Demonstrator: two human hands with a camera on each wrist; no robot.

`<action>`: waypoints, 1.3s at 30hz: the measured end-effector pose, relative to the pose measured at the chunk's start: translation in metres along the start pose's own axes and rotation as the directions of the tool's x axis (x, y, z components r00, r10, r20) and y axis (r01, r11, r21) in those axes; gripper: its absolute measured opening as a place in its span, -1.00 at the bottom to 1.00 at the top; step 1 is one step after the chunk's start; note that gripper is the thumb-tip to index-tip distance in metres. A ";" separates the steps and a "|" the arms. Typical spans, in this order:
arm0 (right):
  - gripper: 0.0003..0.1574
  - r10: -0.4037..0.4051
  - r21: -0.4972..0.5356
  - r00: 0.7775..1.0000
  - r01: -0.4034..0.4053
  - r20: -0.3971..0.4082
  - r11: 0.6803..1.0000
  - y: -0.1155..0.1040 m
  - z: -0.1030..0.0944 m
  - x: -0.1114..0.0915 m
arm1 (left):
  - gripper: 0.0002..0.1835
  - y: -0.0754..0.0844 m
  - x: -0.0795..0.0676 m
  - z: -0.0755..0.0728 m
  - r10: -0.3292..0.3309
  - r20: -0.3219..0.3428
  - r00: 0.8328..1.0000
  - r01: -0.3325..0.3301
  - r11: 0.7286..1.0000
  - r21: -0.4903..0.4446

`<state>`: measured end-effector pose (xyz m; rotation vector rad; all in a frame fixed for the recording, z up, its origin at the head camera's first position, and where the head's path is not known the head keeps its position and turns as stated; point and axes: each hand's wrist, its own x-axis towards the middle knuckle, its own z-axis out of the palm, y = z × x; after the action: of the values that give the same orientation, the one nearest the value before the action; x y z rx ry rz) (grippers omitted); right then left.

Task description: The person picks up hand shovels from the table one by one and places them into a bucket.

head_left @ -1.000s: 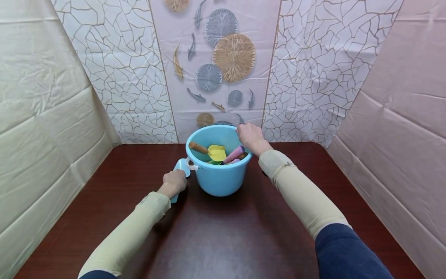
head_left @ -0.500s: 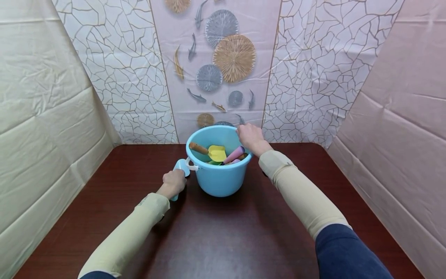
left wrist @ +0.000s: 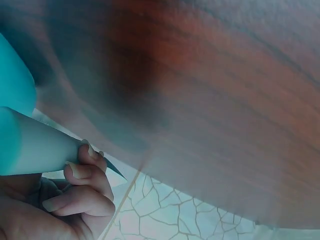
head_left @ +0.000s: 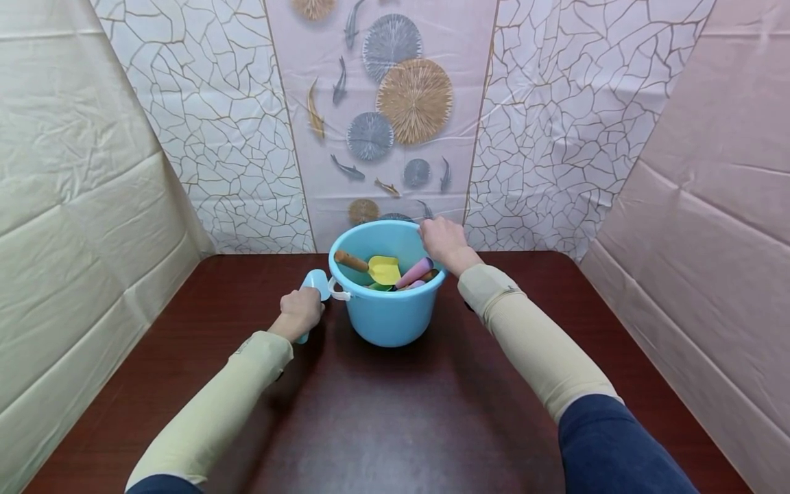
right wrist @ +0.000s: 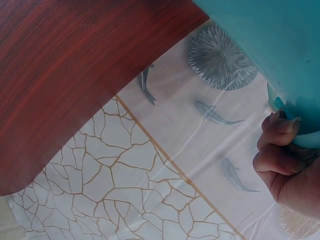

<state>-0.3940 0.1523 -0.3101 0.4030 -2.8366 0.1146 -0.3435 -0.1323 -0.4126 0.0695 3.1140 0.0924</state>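
Note:
A light-blue bucket (head_left: 389, 319) stands at the back middle of the dark wooden table, with a white handle fitting (head_left: 339, 291) on its left. My right hand (head_left: 447, 243) grips its right rim, fingers curled over the edge in the right wrist view. Beside the bucket's left side, my left hand (head_left: 300, 309) holds a light-blue trowel (head_left: 316, 281); its rounded blade points away from me and the middle is hidden by the fingers. In the left wrist view, the fingers curl round its pale tapered part (left wrist: 45, 147). Inside the bucket lie a yellow trowel (head_left: 385, 270) and a pink handle (head_left: 415, 272).
A wooden handle (head_left: 351, 261) leans on the bucket's inner left rim, with a green piece (head_left: 378, 287) lower down. Behind the table (head_left: 395, 425) hangs a patterned cloth (head_left: 241, 137). Plain cloth walls (head_left: 710, 206) close in both sides.
My left hand has shifted a little up and to the left with the trowel, away from the bucket. The right hand and the bucket stay where they were.

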 end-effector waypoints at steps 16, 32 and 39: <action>-0.54 0.003 -0.005 1.000 -0.003 0.004 1.000 -0.001 0.001 0.000 | -0.70 -0.002 0.004 -0.023 0.013 -0.085 0.996 -0.012 1.000 0.013; -0.55 0.012 -0.030 1.000 -0.012 0.004 0.999 0.000 0.003 0.003 | -0.71 0.003 0.005 -0.046 0.012 -0.120 0.993 -0.011 1.000 0.006; -0.54 0.009 -0.024 1.000 -0.009 0.003 1.000 0.001 0.003 0.003 | -0.71 0.006 0.006 -0.056 0.026 -0.147 0.989 -0.025 1.000 0.013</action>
<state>-0.3975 0.1518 -0.3125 0.3856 -2.8404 0.0809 -0.3508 -0.1292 -0.3569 0.1078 3.2615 0.0846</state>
